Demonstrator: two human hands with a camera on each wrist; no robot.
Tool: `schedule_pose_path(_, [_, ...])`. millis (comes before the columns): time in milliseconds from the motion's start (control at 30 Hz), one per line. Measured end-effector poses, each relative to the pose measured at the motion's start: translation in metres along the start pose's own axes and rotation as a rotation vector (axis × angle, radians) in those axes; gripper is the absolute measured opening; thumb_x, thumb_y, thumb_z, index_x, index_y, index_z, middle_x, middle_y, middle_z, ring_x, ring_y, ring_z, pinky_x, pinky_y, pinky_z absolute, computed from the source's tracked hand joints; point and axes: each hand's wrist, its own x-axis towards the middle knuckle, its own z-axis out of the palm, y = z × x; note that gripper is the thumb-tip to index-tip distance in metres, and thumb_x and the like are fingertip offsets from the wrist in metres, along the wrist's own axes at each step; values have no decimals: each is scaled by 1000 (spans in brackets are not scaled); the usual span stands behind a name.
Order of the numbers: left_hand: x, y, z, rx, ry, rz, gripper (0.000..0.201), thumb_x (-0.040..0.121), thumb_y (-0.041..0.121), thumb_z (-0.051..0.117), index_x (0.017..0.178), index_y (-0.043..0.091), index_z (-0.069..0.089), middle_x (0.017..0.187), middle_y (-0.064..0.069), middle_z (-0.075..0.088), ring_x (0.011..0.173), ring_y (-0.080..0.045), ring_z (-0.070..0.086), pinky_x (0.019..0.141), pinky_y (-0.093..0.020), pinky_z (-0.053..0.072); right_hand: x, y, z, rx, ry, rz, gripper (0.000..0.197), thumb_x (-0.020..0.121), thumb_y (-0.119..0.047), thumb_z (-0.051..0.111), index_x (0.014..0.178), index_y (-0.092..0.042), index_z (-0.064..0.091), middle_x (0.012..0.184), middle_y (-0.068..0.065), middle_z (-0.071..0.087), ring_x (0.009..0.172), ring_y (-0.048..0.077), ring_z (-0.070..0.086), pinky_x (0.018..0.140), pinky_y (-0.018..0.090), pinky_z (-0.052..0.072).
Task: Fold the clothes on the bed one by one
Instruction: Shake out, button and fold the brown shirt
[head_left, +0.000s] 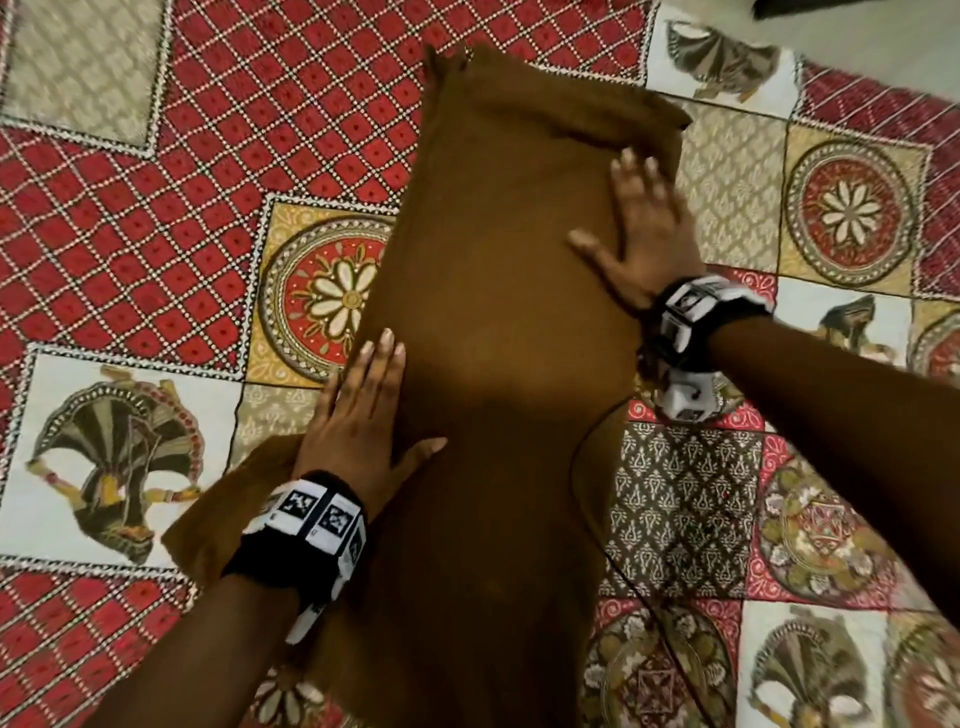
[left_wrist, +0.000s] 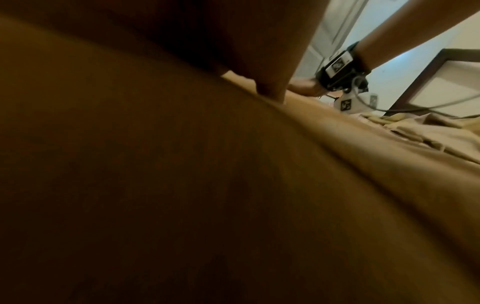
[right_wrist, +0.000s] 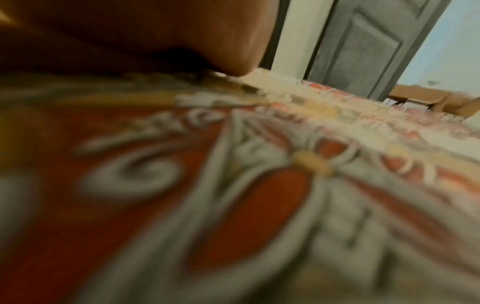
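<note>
Your left hand (head_left: 363, 410) and right hand (head_left: 636, 228) both lie flat, fingers straight, pressing the brown garment (head_left: 498, 322) stretched lengthwise on the bed (head_left: 130, 218), gripping nothing. Lift unevenly and the far folded end could slide apart, I'd judge.

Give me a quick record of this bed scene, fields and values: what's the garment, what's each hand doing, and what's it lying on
garment: brown cloth, folded into a long strip
left hand: flat on the cloth's left edge, fingers straight
right hand: flat near the far right corner, fingers spread
surface: patterned bedspread
far end: rumpled, edges not lined up
stage: pressing flat, folding not finished
</note>
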Motion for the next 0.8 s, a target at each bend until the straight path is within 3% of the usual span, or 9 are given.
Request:
schedule_pose_path(100, [-18,18,-14,-24,119,51,73,96,56,47,154,15,30,165,-9,18,152,-26,15,121,-45,17,4,28,-9,81,62,212,96,94,-79,25,161,-11,14,168,13,14,154,35,16,124,52,15])
schedule_pose_path(200, [-73,53,-14,-393,232,102,34,94,44,53,124,29,59,127,4,60,114,-17,58,96,-36,50,-17,30,-28,238,171,231,89,97,-66,41,157,-2,24,163,21,25,151,36,23,123,48,21])
schedule_pose_path(300, [-131,76,15,-626,105,-44,16,93,48,51,102,39,59,98,20,62,88,1,60,75,-21,51,-67,-1,-39,244,112,95,64,98,-47,52,148,-8,42,147,19,47,136,36,41,115,45,33])
schedule_pose_path(400, [-178,73,52,-714,51,-298,3,87,42,58,85,43,61,82,26,63,81,7,61,67,-12,45,-143,-47,-38,192,-88,-162,40,101,-35,48,124,-6,62,126,21,57,114,39,54,98,50,47])
schedule_pose_path(500, [-223,60,81,-644,-25,-476,25,85,20,67,77,42,58,71,24,61,68,15,57,59,-5,37,-229,-82,-32,333,-264,-307,26,101,-30,43,94,-19,66,94,0,63,84,25,62,72,40,52])
schedule_pose_path(567, [-245,62,86,-653,-12,-541,26,83,13,67,77,37,59,76,16,64,66,18,54,60,-2,35,-290,-94,-18,373,-345,-469,22,95,-25,48,101,-19,68,97,1,66,82,25,66,68,35,55])
schedule_pose_path(633, [-263,71,86,-739,51,-642,27,85,6,70,83,31,59,74,4,63,64,15,55,61,-3,36,-351,-91,7,372,-411,-621,36,85,-24,46,111,-14,68,109,10,66,85,30,70,66,35,59])
schedule_pose_path(733, [-272,81,80,-927,169,-885,28,81,0,76,79,19,56,62,0,53,50,3,52,64,-17,44,-406,-85,26,426,-387,-452,39,80,-11,59,118,-13,67,118,14,63,94,35,68,75,43,61])
schedule_pose_path(800, [-265,73,74,-1021,286,-1039,27,71,-4,80,79,9,58,60,-1,48,48,1,49,72,-28,47,-421,-83,30,454,-361,-383,59,72,0,71,128,-18,64,126,10,57,97,37,63,82,45,57])
